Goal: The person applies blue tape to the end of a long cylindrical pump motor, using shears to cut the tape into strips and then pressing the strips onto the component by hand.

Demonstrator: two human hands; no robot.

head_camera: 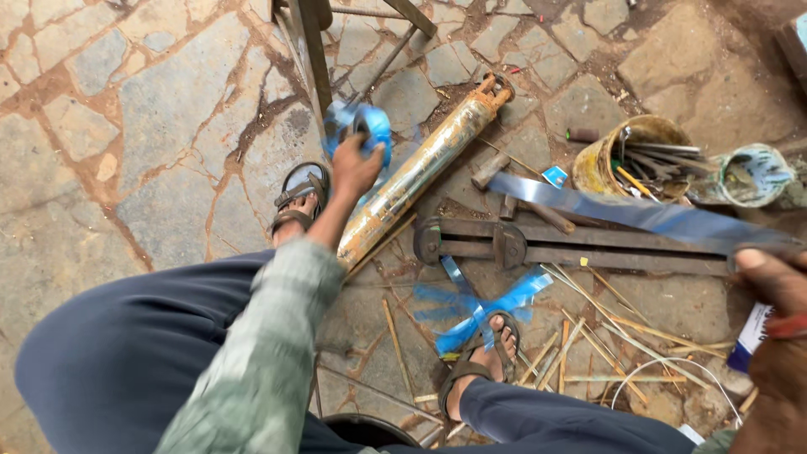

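Tape [639, 214] stretches taut from the blue roll [363, 128] clutched in the left hand [353, 168] to the right hand [777, 282] pinching its near-right end, so steady, even tension looks wise.

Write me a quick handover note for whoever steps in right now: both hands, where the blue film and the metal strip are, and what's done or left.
Left hand: raised, gripping a blurred bunch of blue film.
Right hand: at the frame's right edge, holding one end of the long metal strip.
The strip's far end points toward the yellowish cylinder.
Done: loose blue film scraps lie by the sandalled foot.
Left: I cannot tell whether film remains on the strip.
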